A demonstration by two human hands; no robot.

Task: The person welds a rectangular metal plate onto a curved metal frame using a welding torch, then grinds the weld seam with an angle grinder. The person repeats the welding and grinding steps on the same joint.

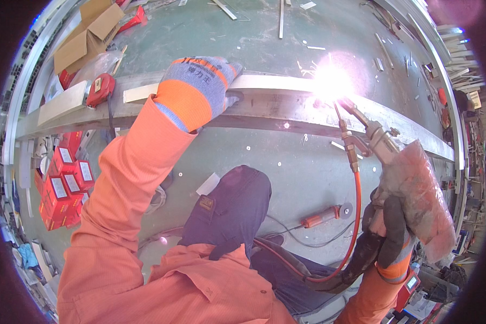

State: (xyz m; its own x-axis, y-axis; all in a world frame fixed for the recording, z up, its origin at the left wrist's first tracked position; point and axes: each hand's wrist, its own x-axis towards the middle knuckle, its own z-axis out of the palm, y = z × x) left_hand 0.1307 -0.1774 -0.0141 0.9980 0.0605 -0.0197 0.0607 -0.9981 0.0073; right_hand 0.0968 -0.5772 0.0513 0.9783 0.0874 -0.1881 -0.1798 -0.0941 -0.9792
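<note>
My left hand (pixel 213 86), in a grey and orange work glove, is closed round a pale metal strip (pixel 275 82) lying along a long metal beam (pixel 264 114). Its fingertips are partly hidden behind the strip and beam. In a dark glove, my right hand (pixel 393 229) grips a welding gun (pixel 382 141) with clear plastic wrapped round its body (pixel 418 202). The gun's tip points at the strip, where a glaring white flash with sparks hides the contact spot. A thin nozzle with brass fittings (pixel 352 156) and an orange-red hose (pixel 356 216) runs beside the gun.
A red tape measure (pixel 100 90) sits on the beam's left part. Red boxes (pixel 65 189) and an open cardboard box (pixel 89 38) stand at left. A red angle grinder (pixel 324 216) with a cord lies on the floor below the beam. Metal offcuts (pixel 281 19) litter the far floor.
</note>
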